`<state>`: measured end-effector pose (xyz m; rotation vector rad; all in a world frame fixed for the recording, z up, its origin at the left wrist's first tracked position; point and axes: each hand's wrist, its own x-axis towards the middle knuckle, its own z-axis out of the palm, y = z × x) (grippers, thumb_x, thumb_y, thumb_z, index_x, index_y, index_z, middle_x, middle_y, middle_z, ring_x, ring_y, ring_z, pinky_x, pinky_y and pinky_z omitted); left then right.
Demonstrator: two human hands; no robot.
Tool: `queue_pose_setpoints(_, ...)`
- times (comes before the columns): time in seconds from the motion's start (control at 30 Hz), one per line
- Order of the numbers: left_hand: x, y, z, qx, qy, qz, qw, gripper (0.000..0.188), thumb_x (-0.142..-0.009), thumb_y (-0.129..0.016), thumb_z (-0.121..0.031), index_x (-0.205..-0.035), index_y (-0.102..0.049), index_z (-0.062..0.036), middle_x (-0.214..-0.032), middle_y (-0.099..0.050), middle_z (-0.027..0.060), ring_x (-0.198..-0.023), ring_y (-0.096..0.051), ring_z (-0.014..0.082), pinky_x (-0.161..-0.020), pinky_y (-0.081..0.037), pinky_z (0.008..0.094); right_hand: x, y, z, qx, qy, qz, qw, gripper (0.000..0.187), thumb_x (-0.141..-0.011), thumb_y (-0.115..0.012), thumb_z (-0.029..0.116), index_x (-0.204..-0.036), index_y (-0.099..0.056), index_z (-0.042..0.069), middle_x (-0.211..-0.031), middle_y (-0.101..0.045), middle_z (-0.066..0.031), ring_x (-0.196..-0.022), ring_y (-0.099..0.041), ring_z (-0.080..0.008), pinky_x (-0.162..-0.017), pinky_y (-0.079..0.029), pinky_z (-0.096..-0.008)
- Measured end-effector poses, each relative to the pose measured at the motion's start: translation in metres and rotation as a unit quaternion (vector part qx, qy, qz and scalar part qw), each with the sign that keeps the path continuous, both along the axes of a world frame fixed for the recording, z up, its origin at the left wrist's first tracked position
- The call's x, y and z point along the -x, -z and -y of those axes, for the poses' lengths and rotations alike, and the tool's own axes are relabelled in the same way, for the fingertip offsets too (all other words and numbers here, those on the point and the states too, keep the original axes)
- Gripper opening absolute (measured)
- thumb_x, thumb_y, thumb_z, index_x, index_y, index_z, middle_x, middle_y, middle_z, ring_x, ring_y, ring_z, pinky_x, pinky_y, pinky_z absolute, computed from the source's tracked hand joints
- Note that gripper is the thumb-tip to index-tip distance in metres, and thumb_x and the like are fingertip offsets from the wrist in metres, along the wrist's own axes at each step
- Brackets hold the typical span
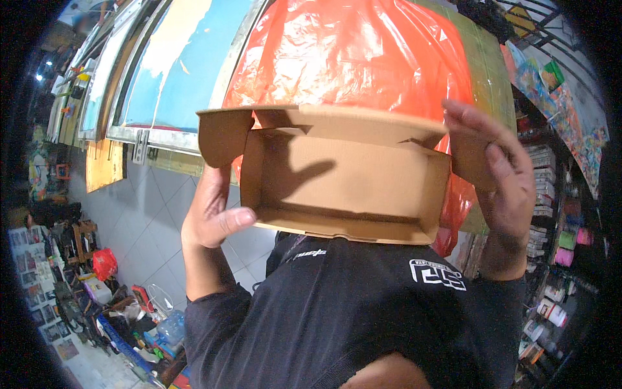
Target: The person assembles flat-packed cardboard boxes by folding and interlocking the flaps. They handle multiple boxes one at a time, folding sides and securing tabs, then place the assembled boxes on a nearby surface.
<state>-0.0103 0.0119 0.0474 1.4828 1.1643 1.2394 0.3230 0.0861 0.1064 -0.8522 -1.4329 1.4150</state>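
Observation:
A brown cardboard box (350, 175) is held up in front of my chest. Its hollow inside faces me, and the lid is raised along the far side with a side flap at each end. At the box's left end is my left hand (217, 217); its thumb lies by the near left corner and the fingers are hidden behind the cardboard. My right hand (508, 165) is beside the right flap (470, 155), fingers stretched out and apart, slightly blurred. A hand-shaped shadow falls on the box's inside.
Beyond the box, an orange plastic sheet (356, 52) covers part of a table. Framed screens (175, 65) with blue surfaces lie to its left. Tools, a clear bottle (172, 327) and a red bag (104, 264) clutter the lower left. Jars (551, 312) and stacked goods line the right.

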Motion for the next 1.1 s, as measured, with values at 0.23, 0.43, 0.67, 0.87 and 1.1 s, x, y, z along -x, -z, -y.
queue_pose_setpoints(0.23, -0.012, -0.009, -0.005, 0.003, 0.084, 0.075, 0.994, 0.109, -0.066, -0.065, -0.060, -0.145, -0.014, -0.0034, -0.148, -0.020, 0.0133, -0.136, -0.019, 0.0269, -0.111, -0.013, 0.0404, 0.001, -0.015, -0.016, -0.153, 0.060, 0.146, 0.975, 0.047, -0.094, -0.036, 0.025, -0.128, -0.040, -0.008, -0.134, -0.041, -0.0266, -0.126, -0.042, -0.0341, -0.105, -0.033, -0.0412)
queue_pose_setpoints(0.43, -0.024, -0.029, -0.005, -0.024, 0.057, 0.089, 0.994, 0.101, -0.075, -0.050, -0.070, -0.145, -0.014, -0.0066, -0.147, -0.023, 0.0132, -0.134, -0.024, 0.0285, -0.110, -0.014, 0.0424, -0.014, -0.012, -0.035, -0.085, -0.012, -0.027, 0.996, 0.049, -0.096, -0.037, 0.023, -0.135, -0.034, -0.007, -0.138, -0.038, -0.0247, -0.130, -0.036, -0.0329, -0.109, -0.028, -0.0419)
queue_pose_setpoints(0.67, -0.020, -0.044, -0.009, 0.054, 0.007, -0.039, 0.998, 0.116, -0.070, -0.034, -0.080, -0.145, 0.000, 0.0016, -0.152, -0.007, 0.0175, -0.139, -0.010, 0.0332, -0.112, -0.004, 0.0463, -0.006, -0.021, -0.043, 0.135, 0.060, -0.169, 0.975, 0.044, -0.099, -0.030, 0.019, -0.135, -0.033, -0.005, -0.140, -0.035, -0.0245, -0.130, -0.036, -0.0312, -0.108, -0.030, -0.0415)
queue_pose_setpoints(0.87, -0.015, -0.021, 0.009, 0.043, 0.046, 0.272, 0.960, 0.101, -0.080, -0.028, -0.075, -0.146, -0.002, -0.0032, -0.152, -0.005, 0.0141, -0.140, -0.005, 0.0284, -0.112, -0.004, 0.0452, -0.019, -0.002, -0.024, -0.216, -0.012, 0.140, 0.966, 0.045, -0.097, -0.038, 0.029, -0.133, -0.040, 0.001, -0.136, -0.035, -0.0328, -0.127, -0.040, -0.0372, -0.104, -0.034, -0.0428)
queue_pose_setpoints(1.1, -0.023, -0.029, 0.003, 0.090, -0.053, 0.112, 0.988, 0.107, -0.076, -0.041, -0.075, -0.146, -0.004, -0.0030, -0.149, -0.016, 0.0162, -0.138, -0.017, 0.0288, -0.112, -0.012, 0.0442, -0.012, -0.021, -0.026, -0.053, 0.007, 0.075, 0.996, 0.049, -0.091, -0.054, 0.033, -0.126, -0.046, 0.000, -0.127, -0.047, -0.0304, -0.119, -0.049, -0.0340, -0.099, -0.040, -0.0428)
